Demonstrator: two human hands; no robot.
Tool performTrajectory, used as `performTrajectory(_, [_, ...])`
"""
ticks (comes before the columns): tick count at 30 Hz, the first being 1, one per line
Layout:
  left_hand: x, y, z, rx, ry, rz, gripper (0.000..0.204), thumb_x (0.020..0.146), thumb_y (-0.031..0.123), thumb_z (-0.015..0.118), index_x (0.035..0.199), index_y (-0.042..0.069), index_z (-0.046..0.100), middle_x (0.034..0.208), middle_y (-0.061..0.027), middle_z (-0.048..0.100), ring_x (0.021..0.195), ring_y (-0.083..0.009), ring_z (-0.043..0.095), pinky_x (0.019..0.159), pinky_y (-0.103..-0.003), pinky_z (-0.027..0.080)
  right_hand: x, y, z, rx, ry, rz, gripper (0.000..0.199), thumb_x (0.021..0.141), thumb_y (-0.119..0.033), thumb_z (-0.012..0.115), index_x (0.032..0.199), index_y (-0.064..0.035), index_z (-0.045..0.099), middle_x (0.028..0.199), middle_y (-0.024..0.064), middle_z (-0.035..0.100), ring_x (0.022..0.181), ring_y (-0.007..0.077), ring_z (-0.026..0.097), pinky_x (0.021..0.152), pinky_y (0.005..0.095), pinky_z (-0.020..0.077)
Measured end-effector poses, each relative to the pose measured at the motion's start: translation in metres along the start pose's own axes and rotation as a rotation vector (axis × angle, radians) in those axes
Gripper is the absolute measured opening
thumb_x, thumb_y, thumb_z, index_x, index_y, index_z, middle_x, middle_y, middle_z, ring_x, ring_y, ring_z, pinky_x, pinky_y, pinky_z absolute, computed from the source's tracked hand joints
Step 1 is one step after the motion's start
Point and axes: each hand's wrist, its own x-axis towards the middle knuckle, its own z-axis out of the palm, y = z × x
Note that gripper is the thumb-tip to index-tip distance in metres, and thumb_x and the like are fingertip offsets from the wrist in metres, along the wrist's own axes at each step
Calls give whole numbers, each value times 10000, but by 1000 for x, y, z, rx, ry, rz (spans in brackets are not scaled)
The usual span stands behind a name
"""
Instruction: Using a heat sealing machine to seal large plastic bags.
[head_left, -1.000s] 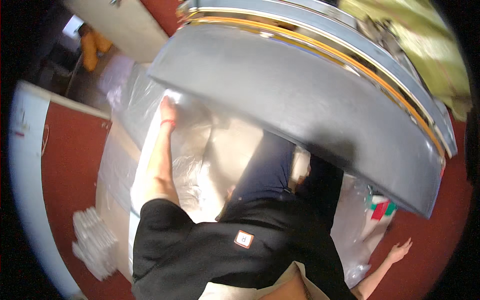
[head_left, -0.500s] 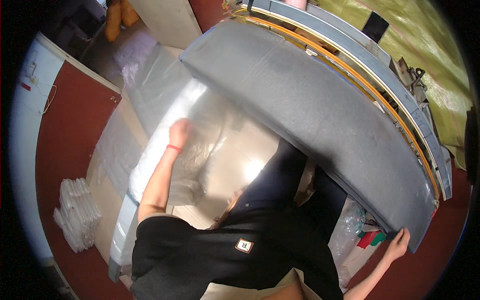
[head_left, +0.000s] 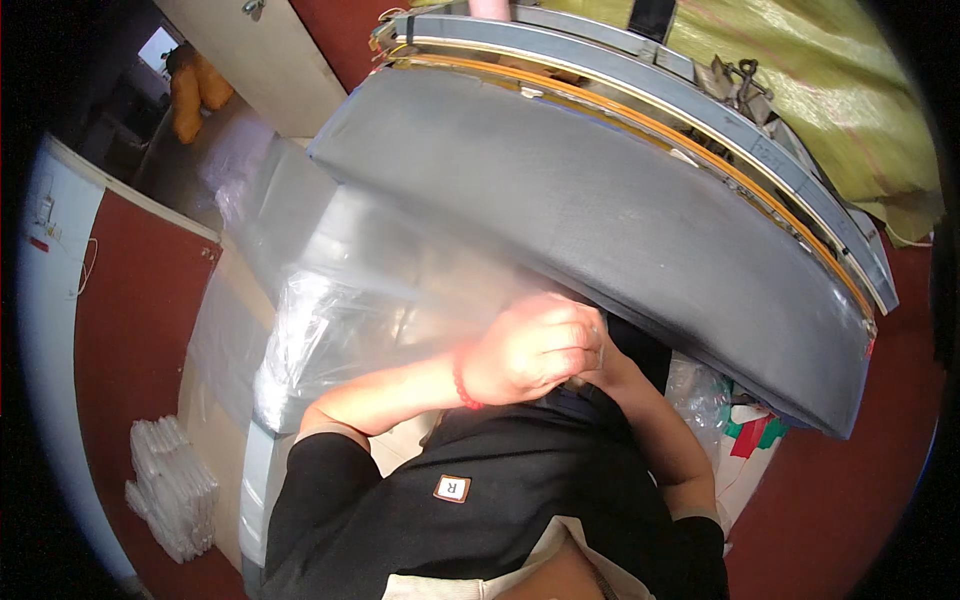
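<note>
My left hand, with a red band at the wrist, is drawn close to my chest with its fingers closed into a fist. A clear plastic sheet stretches from that fist up and to the left, over a grey table edge; it is blurred by motion. My right hand is tucked just behind the left fist and mostly hidden; only its forearm shows, coming from the lower right. Both hands meet under the near edge of a big grey padded slab.
Behind the slab runs a metal frame with an orange strip, and beyond it lies yellow-green woven cloth. A stack of clear bags lies on the red floor at left. A crumpled bag and a red, green and white packet sit at right.
My left hand has pulled back from the outstretched plastic to my chest and closed. My right hand has come in from the lower right to meet it.
</note>
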Motion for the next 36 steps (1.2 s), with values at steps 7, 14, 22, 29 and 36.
performTrajectory(7, [35,-22,-16,-209,-285,-372,487,719,382,620,1023,48,438,840,-104,532,777,-286,543,672,-344,428,-91,-79,-38,525,317,135,212,714,-80,626,865,37,532,800,97,587,681,196,576,591,283,454])
performTrajectory(14, [71,-26,-24,-245,-490,-337,114,741,123,621,738,17,580,652,-88,568,580,-195,555,526,-275,416,-183,-131,-79,-618,336,642,278,633,-137,689,850,-18,561,642,59,565,602,141,561,543,272,443])
performTrajectory(22, [20,-53,-34,-179,-832,-354,158,756,170,609,810,27,569,685,-95,568,603,-213,546,556,-295,413,-452,-232,-156,-1520,1409,884,131,817,-112,517,907,-38,576,826,87,609,760,151,565,700,283,433])
performTrajectory(29, [8,-95,-158,47,-652,-974,88,723,21,577,809,29,592,737,-4,585,694,-77,523,654,-228,435,-377,-258,-150,-1175,1423,436,374,844,-247,465,1171,-65,451,1225,71,428,1152,209,374,953,352,295])
performTrajectory(36, [64,-90,-210,-12,-8,-745,70,748,76,556,798,27,567,742,13,562,692,-55,504,627,-188,393,-189,-123,-82,-311,-86,1020,640,653,-201,700,1216,-97,412,1022,113,563,976,222,520,875,357,392])
